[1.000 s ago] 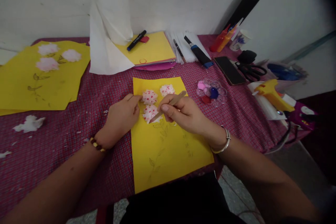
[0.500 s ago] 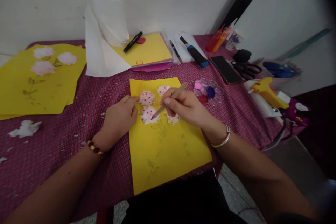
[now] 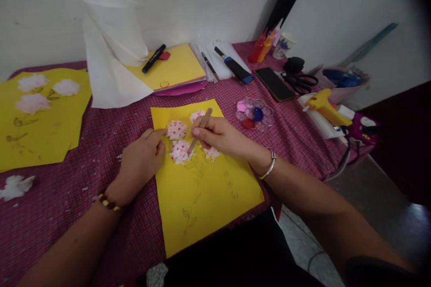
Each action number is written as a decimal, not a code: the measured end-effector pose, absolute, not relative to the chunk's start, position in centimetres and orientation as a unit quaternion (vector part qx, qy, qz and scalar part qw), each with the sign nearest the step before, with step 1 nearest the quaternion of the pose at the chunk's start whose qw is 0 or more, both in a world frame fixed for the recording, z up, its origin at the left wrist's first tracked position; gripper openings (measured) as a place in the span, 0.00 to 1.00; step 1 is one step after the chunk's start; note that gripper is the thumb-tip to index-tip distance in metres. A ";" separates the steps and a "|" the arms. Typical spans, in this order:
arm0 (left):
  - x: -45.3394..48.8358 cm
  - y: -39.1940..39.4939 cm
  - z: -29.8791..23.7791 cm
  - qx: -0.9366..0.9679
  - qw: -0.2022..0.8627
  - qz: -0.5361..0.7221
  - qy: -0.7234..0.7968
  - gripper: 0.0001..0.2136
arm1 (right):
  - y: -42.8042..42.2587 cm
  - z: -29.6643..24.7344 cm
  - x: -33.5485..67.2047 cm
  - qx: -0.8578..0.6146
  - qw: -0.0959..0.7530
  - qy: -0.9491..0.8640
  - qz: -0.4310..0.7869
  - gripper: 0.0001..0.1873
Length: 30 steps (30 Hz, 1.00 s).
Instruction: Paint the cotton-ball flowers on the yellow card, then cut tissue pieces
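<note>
My right hand pinches a flat wooden craft stick. The stick's lower end touches the lower-left of the white tissue-paper flowers, which are dotted with red. These flowers sit on a yellow sheet with a pencil-drawn stem and leaves. Another dotted flower lies near the sheet's upper left; two more are partly covered by my right hand. Resting at the sheet's left edge, my left hand holds nothing; its index finger reaches toward the upper-left flower, with the other fingers bent.
A clear flower-shaped palette with pink, blue and red paint stands right of the sheet. Beyond it lie a phone, scissors and a yellow glue gun. Another yellow sheet bears pale pink flowers at left. A paper roll stands behind.
The view has swung a little to the right, so everything sits further left. The craft stick is tilted more upright, its lower end still on the lower-left flower.
</note>
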State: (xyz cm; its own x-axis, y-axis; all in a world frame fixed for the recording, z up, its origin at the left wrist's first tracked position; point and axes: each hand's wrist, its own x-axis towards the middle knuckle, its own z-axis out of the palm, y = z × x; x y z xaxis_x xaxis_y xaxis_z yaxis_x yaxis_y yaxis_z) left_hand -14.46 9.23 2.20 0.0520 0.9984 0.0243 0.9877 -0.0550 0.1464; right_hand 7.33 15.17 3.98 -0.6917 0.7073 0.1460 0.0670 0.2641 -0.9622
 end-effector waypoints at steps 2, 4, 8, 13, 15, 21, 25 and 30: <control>-14.5 9.3 2.2 0.724 0.046 0.057 0.686 0.20 | 15.2 4.5 7.8 -0.258 0.300 -0.732 0.555 0.18; -14.5 9.3 2.2 0.723 0.041 0.058 0.687 0.20 | 14.9 5.2 8.7 -0.260 0.309 -0.726 0.556 0.19; -14.7 9.3 1.8 0.727 0.035 0.073 0.682 0.20 | 13.7 5.9 10.8 -0.285 0.334 -0.740 0.509 0.18; -14.6 9.3 1.8 0.722 0.036 0.074 0.687 0.20 | 12.4 4.4 12.0 -0.301 0.345 -0.777 0.432 0.17; -14.5 9.2 2.0 0.718 0.033 0.069 0.692 0.20 | 12.3 3.9 12.1 -0.296 0.330 -0.798 0.409 0.18; -14.6 9.3 2.0 0.723 0.046 0.069 0.686 0.20 | 13.0 4.3 12.4 -0.306 0.304 -0.823 0.369 0.17; -14.7 9.3 1.9 0.726 0.041 0.069 0.683 0.20 | 13.2 4.5 12.7 -0.315 0.324 -0.798 0.398 0.17; -14.6 9.3 1.9 0.726 0.038 0.067 0.683 0.19 | 13.4 4.3 12.7 -0.317 0.374 -0.750 0.445 0.17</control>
State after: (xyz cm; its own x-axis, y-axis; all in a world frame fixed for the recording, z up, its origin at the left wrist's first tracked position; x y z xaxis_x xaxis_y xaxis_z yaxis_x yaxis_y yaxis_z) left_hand -14.60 9.25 1.94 0.0567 0.9973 0.0462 0.9872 -0.0629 0.1466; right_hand 12.68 13.39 4.28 -0.5192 0.8080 0.2785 0.1432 0.4035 -0.9037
